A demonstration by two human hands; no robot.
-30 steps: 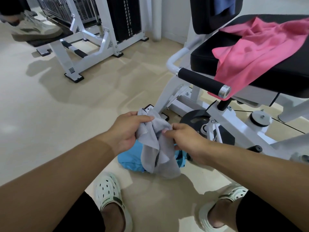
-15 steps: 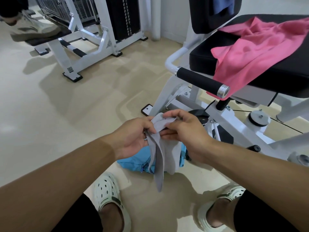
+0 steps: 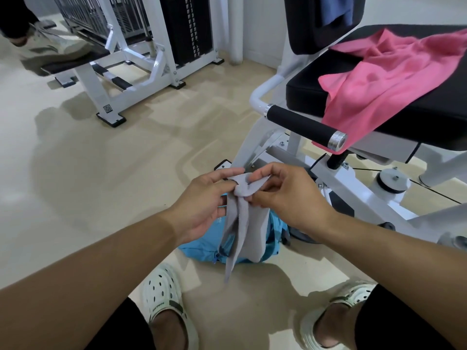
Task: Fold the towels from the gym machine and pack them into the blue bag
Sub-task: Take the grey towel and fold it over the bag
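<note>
Both hands, left hand (image 3: 202, 203) and right hand (image 3: 285, 195), pinch the grey towel (image 3: 242, 223) at its top edge above the blue bag (image 3: 202, 243). Best to match corners squarely and let it hang flat before folding again.

The blue bag (image 3: 202, 238) on the floor is largely covered by the hanging gray towel (image 3: 242, 218) and the left hand (image 3: 202, 200), so its opening cannot be made out; small print on its left side is too small to read. The pink towel (image 3: 384, 82) on the seat's front edge runs out past the right edge. A blue cloth (image 3: 334, 8) on the backrest is cut off at the top. The shoe (image 3: 50, 46) at top left belongs to someone otherwise out of view.
</note>
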